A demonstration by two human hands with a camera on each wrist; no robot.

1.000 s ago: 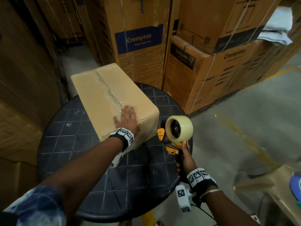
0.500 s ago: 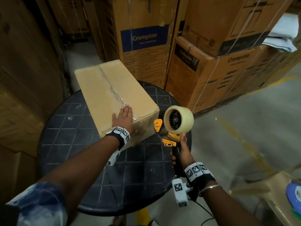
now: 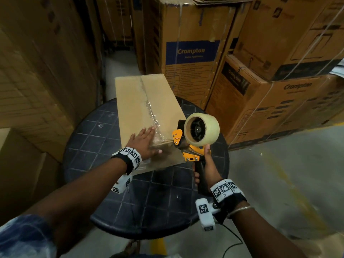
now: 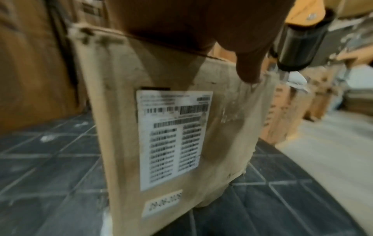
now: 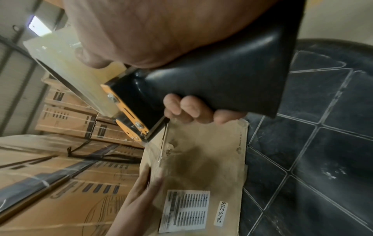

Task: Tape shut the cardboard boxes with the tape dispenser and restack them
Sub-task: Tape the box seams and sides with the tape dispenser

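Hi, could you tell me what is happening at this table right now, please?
A person is taping a plain cardboard box shut on a round dark table. The left hand lies flat on the box's near top edge, holding it steady. The right hand grips the black handle of the tape dispenser, whose front sits against the box's near end face. Clear tape already runs along the top seam. Larger printed cartons are stacked behind the table.
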